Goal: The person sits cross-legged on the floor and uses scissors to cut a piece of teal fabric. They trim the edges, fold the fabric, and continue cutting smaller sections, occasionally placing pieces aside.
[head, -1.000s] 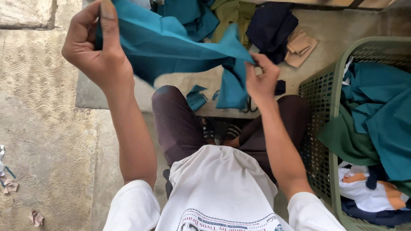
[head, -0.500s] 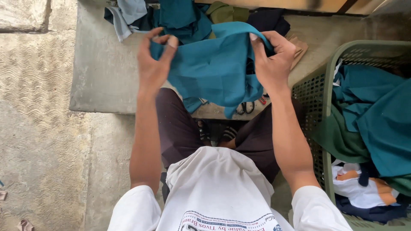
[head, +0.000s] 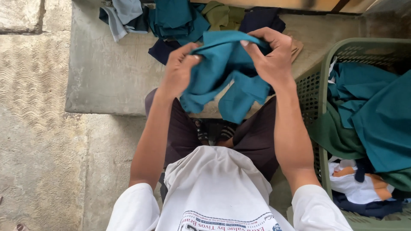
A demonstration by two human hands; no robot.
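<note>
A teal cloth (head: 224, 75) hangs bunched between both hands above my knees. My left hand (head: 177, 70) grips its left edge with fingers curled. My right hand (head: 269, 55) pinches the top fold on the right side. The two hands are close together, about a hand's width apart. Loose ends of the cloth dangle down towards my lap.
A green plastic basket (head: 323, 90) at the right holds teal, green, white and dark clothes. Folded garments (head: 180, 17) in teal, olive, navy and grey lie on a concrete slab (head: 107, 72) ahead. Rough patterned concrete floor lies at the left.
The cloth was stretched wide with my left hand raised high. Both hands have come together and the cloth is now gathered into a smaller bundle.
</note>
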